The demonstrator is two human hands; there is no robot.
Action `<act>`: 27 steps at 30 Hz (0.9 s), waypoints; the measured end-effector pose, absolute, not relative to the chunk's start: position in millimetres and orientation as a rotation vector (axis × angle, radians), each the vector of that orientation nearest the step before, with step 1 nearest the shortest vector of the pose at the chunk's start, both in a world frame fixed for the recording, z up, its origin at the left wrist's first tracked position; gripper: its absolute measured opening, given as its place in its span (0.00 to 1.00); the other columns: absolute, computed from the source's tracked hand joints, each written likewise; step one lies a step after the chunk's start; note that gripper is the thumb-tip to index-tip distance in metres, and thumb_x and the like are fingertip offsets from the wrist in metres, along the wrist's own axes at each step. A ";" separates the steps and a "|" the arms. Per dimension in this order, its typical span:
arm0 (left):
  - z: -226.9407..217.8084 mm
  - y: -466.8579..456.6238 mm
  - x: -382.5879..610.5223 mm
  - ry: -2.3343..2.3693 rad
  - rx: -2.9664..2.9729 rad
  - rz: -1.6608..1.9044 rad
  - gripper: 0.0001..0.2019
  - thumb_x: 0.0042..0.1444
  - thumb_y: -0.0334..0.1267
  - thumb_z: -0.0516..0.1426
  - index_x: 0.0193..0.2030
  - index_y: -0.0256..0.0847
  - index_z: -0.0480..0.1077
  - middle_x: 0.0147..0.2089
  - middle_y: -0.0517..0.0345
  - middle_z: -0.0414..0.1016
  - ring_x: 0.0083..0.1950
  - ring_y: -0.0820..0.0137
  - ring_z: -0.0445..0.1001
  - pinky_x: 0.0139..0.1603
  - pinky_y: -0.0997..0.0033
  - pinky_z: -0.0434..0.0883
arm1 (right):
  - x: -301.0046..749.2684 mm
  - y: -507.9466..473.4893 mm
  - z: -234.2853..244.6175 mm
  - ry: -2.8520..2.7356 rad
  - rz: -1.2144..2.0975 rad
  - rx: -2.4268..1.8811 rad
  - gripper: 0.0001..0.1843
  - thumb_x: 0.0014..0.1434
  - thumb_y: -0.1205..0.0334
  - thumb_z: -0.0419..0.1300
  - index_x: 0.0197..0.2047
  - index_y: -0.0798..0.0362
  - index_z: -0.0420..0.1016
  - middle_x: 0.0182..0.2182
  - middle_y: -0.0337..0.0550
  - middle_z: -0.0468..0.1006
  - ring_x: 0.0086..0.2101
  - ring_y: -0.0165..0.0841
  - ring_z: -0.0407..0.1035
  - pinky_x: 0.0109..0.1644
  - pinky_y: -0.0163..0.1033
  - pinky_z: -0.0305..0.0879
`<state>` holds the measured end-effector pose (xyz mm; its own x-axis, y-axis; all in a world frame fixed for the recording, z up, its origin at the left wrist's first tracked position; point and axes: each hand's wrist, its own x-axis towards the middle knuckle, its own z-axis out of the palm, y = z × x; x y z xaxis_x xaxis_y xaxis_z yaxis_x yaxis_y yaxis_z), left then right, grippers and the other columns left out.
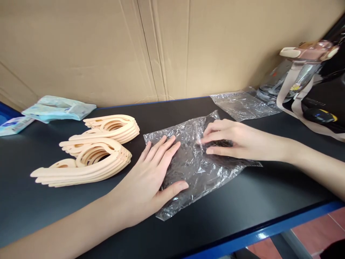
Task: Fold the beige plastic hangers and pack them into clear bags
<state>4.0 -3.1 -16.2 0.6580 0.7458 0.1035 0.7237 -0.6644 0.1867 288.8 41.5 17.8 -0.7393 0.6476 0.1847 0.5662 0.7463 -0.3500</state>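
A clear, crinkled plastic bag (199,176) lies on the black table in front of me. My left hand (152,176) rests flat on its left part, fingers stretched out and thumb spread. Over the bag's upper right, my right hand (229,138) touches the film with bent fingers. A gap shows between its thumb and fingers, and I see nothing gripped there. Left of the bag sit two stacks of peach-coloured plastic clothes hangers, a nearer stack (91,176) and a farther stack (126,133), apart from my left hand.
Another clear plastic bag (239,106) lies at the back right, beside a transparent water bottle (299,77) with a strap. A black computer mouse (319,115) is nearby. Light-blue soft packs (56,108) lie at the back left. Cardboard (107,50) stands behind the blue-edged table (242,201).
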 end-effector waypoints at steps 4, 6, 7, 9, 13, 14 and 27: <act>-19.9 -1.4 0.3 1.298 2.656 0.399 0.32 0.70 0.57 0.42 0.75 0.45 0.46 0.78 0.57 0.47 0.79 0.62 0.41 0.74 0.43 0.53 | 279.4 36.8 15.6 -2.244 1.068 -0.888 0.27 0.69 0.46 0.52 0.67 0.45 0.65 0.52 0.43 0.80 0.54 0.37 0.72 0.61 0.48 0.63; -17.7 -0.6 0.2 1.365 2.575 0.402 0.32 0.70 0.58 0.40 0.75 0.43 0.47 0.78 0.55 0.46 0.78 0.61 0.42 0.74 0.43 0.53 | 276.1 36.8 14.9 -1.974 1.464 -0.794 0.25 0.71 0.45 0.46 0.63 0.45 0.71 0.50 0.42 0.82 0.53 0.37 0.74 0.62 0.48 0.64; -16.1 -0.5 0.7 1.392 2.544 0.392 0.33 0.70 0.58 0.39 0.75 0.41 0.48 0.78 0.54 0.46 0.78 0.61 0.42 0.74 0.43 0.53 | 275.0 37.4 14.5 -1.834 1.621 -0.751 0.25 0.71 0.45 0.45 0.59 0.46 0.74 0.49 0.43 0.83 0.51 0.37 0.76 0.60 0.48 0.66; -13.3 -0.6 2.3 1.414 2.516 0.370 0.35 0.69 0.60 0.38 0.75 0.39 0.48 0.79 0.52 0.44 0.79 0.60 0.41 0.74 0.42 0.52 | 273.8 38.7 13.7 -1.617 1.800 -0.726 0.23 0.70 0.46 0.48 0.55 0.49 0.75 0.46 0.45 0.84 0.44 0.37 0.79 0.54 0.46 0.71; -12.8 -0.7 6.3 1.414 2.548 0.319 0.37 0.69 0.61 0.37 0.75 0.37 0.45 0.79 0.51 0.41 0.79 0.59 0.40 0.74 0.42 0.51 | 273.2 37.6 12.7 -1.449 1.687 -0.953 0.19 0.61 0.57 0.66 0.53 0.53 0.71 0.35 0.43 0.85 0.31 0.29 0.78 0.40 0.35 0.74; -13.2 -0.6 7.1 1.418 2.558 0.301 0.37 0.69 0.61 0.37 0.76 0.37 0.44 0.79 0.51 0.41 0.79 0.59 0.40 0.74 0.41 0.51 | 272.9 36.8 12.8 -1.422 1.629 -1.002 0.20 0.59 0.60 0.68 0.52 0.53 0.70 0.33 0.41 0.85 0.29 0.27 0.77 0.38 0.33 0.74; -23.3 0.3 -2.2 1.273 2.676 0.487 0.35 0.70 0.54 0.43 0.77 0.42 0.36 0.79 0.50 0.42 0.78 0.57 0.43 0.74 0.46 0.53 | 274.1 41.1 9.6 -1.432 1.777 -0.988 0.09 0.55 0.65 0.69 0.34 0.53 0.72 0.32 0.43 0.86 0.32 0.31 0.80 0.42 0.35 0.76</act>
